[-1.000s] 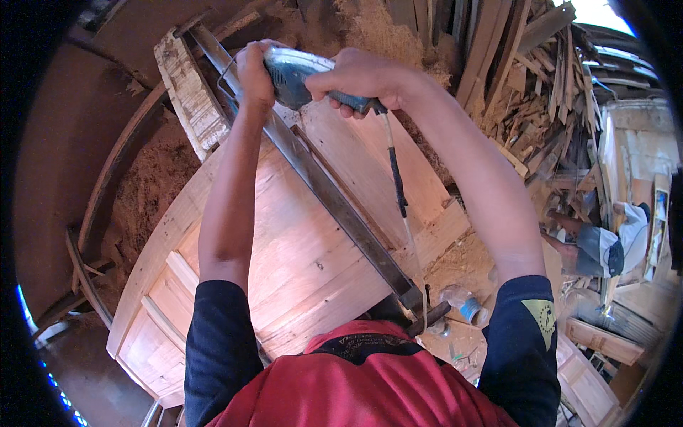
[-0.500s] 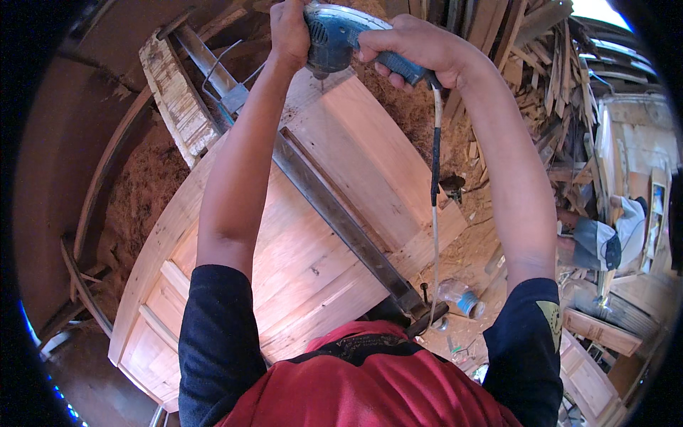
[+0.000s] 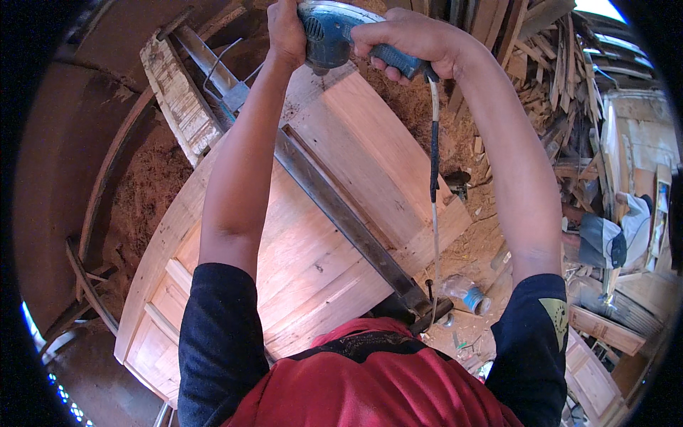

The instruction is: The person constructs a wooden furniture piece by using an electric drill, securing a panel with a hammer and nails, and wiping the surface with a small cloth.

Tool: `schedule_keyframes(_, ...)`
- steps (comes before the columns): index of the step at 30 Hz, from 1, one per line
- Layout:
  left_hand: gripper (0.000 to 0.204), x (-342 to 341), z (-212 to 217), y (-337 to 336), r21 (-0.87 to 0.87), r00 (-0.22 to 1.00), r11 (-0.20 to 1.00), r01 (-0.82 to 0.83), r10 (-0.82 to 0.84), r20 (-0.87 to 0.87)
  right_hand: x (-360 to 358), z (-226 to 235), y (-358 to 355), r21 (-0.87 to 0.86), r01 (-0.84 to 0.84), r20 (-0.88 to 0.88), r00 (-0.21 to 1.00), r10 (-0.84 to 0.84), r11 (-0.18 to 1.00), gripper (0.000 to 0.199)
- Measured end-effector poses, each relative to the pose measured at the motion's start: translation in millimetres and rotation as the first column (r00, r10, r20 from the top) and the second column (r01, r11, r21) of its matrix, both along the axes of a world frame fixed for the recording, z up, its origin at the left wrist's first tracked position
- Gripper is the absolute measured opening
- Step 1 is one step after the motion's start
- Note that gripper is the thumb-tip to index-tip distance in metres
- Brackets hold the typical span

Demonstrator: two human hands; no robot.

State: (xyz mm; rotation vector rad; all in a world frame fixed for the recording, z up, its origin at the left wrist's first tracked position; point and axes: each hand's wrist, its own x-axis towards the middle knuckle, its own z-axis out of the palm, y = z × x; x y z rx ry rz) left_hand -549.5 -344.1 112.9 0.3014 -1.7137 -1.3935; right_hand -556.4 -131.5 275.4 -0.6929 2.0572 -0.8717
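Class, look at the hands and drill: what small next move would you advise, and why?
Probably a gentle downward press on the drill: its bit points down at the wooden panel, the right hand grips the handle and the left hand lies against the housing. Whether the bit has entered the wood is too small to tell.

Drill [image 3: 327, 44] over panel [image 3: 302, 245], clamp [image 3: 348, 218] across it, bottle [image 3: 464, 292] right
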Motion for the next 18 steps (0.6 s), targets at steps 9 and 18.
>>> schedule_keyframes(9,0.036,-5.4,-2.5,-1.1,0.237,0.973,0.946,0.223,-0.199,-0.119,-5.1,-4.3,-6.0,0.051,0.013,0.062,0.998,-0.016,0.999,0.029)
schedule_keyframes(18,0.038,-5.2,-13.5,1.9,-0.075,0.998,0.997,0.011,-0.016,-0.063,-12.4,-16.9,-3.2,0.046,-0.019,0.061,0.998,0.016,0.999,0.03)
